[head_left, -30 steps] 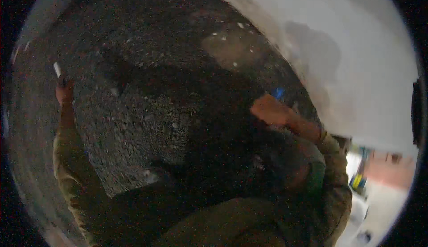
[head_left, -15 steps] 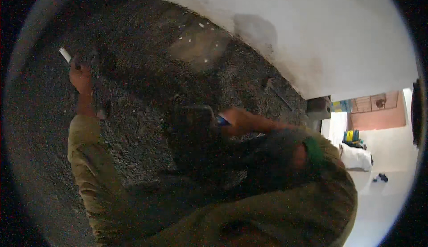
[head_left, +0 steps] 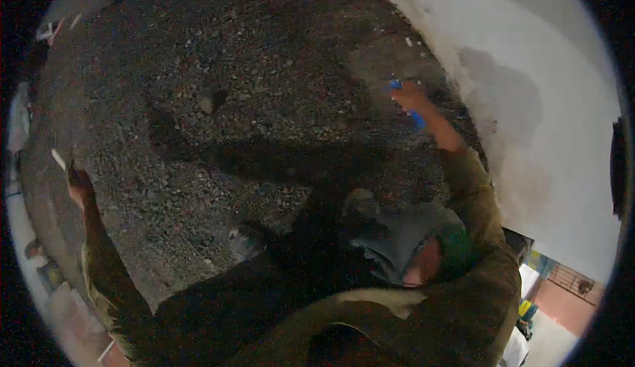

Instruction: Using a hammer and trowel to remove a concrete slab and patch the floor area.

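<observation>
My left hand (head_left: pixel 81 188) is out at the far left, above the gravel, with its fingers closed round a thin white stick-like piece (head_left: pixel 59 159). What kind of thing that piece is, I cannot make out. My right hand (head_left: pixel 411 95) reaches forward near the foot of the white wall. It grips the blue handle of a trowel (head_left: pixel 417 119), whose blue end also shows past the fingers. The blade is too dark and blurred to make out here. Dark, loose gravel (head_left: pixel 198 162) spreads between my hands.
A white wall (head_left: pixel 549 69), stained near its foot, runs along the right side. My shoe (head_left: pixel 248 242) and my bent leg in grey cloth (head_left: pixel 410 231) are below. A larger stone (head_left: pixel 208 104) lies on the gravel. A pinkish panel with a grate (head_left: pixel 562 294) stands at lower right.
My right hand has swung forward and right with the trowel, toward the wall. The view has turned, and my left hand, still holding the white piece, now appears lower and farther left.
</observation>
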